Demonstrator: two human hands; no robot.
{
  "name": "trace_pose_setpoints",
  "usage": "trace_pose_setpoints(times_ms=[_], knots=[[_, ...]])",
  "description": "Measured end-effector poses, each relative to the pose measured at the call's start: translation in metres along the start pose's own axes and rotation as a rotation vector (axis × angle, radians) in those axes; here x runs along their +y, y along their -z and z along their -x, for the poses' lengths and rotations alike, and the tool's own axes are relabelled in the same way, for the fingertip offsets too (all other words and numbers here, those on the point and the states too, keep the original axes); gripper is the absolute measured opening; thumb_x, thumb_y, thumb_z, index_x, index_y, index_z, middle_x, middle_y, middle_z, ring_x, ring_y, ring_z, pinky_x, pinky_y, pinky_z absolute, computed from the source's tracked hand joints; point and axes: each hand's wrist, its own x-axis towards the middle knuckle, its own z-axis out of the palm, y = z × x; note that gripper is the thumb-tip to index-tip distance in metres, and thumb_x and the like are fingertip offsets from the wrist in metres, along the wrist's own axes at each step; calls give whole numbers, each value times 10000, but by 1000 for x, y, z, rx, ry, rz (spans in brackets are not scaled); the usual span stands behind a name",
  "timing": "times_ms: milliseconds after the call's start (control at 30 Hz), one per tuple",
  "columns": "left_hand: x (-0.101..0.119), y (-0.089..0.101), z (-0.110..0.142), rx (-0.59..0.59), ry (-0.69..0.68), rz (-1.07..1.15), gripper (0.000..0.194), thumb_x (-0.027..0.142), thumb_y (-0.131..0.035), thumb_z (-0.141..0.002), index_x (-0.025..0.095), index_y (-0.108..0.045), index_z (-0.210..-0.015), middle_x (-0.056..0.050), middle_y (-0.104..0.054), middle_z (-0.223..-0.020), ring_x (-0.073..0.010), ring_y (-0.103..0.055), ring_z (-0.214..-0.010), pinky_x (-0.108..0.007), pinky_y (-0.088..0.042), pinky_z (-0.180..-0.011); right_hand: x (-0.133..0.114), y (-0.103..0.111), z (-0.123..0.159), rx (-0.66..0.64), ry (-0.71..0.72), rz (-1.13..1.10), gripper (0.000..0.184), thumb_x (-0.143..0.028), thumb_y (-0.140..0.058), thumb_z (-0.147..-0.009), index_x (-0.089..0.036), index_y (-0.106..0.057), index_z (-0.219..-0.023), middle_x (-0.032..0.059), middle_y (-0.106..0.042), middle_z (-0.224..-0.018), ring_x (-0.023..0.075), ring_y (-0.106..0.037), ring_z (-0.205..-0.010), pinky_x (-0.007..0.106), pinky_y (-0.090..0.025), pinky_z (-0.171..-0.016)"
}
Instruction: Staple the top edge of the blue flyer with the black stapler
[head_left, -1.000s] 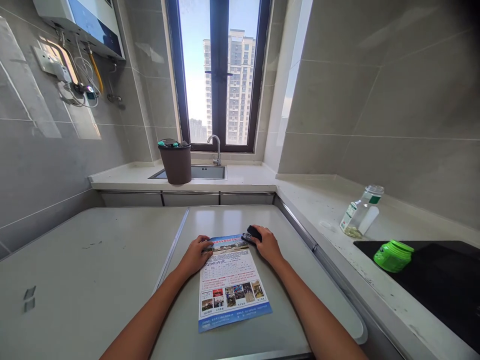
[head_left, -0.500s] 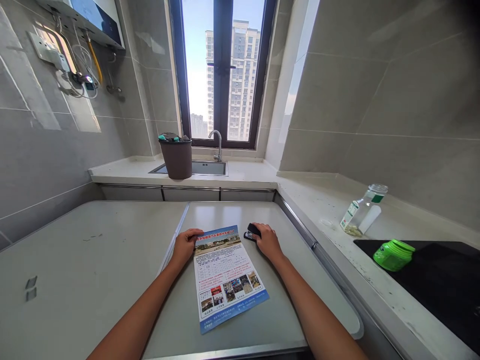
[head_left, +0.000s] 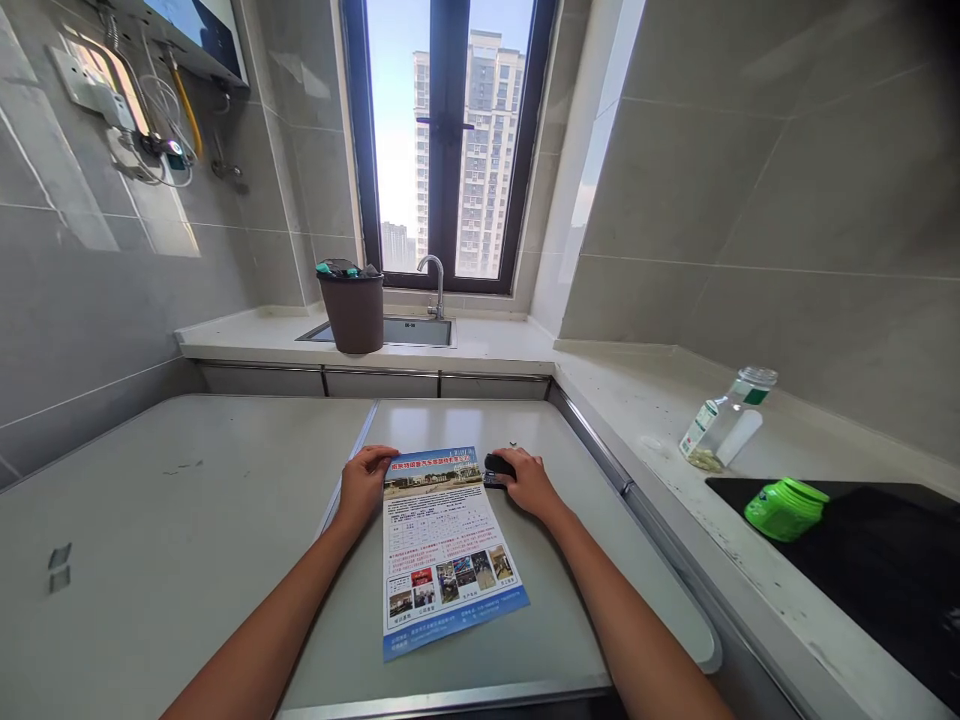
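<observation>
While your left hand (head_left: 363, 487) pinches the flyer (head_left: 442, 545) by its upper-left corner, likely to steady it, your right hand (head_left: 531, 484) curls around a black stapler (head_left: 497, 464) at the flyer's upper-right edge, apparently for firm control; overlap unclear. Pale tabletop (head_left: 450, 425) lies beneath the flyer, probably keeping it flat.

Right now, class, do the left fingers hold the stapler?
No, the right fingers hold the stapler; the left fingers touch the flyer.
</observation>
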Motion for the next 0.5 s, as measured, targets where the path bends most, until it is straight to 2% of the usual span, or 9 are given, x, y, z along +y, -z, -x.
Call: trace_pose_setpoints(times_ms=[100, 233, 367, 500], knots=[[-2, -3, 1, -10, 45, -42, 248, 377, -655, -805, 183, -783, -893, -98, -732, -1037, -250, -698, -940, -385, -552, -888, -1, 0, 1, -23, 32, -18, 433, -112, -640, -853, -266, -632, -1258, 74, -695, -1248, 268, -575, -1193, 428, -361, -983], [0, -8, 4, -73, 190, 23, 377, 473, -701, -781, 161, -737, -990, -119, -749, -1051, -263, -728, -856, -364, -573, -760, -3, 1, 2, -32, 62, -35, 430, -114, -645, -850, -260, -633, -1255, 73, -698, -1227, 269, -580, -1178, 431, -380, -981], [7, -12, 10, -240, 278, 158, 542, 511, -759, -740, 151, -694, -1140, -114, -756, -1072, -283, -733, -932, -357, -582, -773, -8, 4, 3, -54, 96, -70, 439, -111, -645, -851, -254, -633, -1266, 72, -698, -1224, 264, -587, -1160, 422, -400, -980], [17, -14, 16, -436, 293, 224, 537, 471, -760, -751, 161, -698, -1185, -96, -762, -1064, -276, -727, -958, -381, -576, -831, -17, 5, 5, -88, 150, -128, 397, -164, -658, -872, -252, -645, -1259, 62, -704, -1201, 255, -591, -1126, 405, -410, -976]])
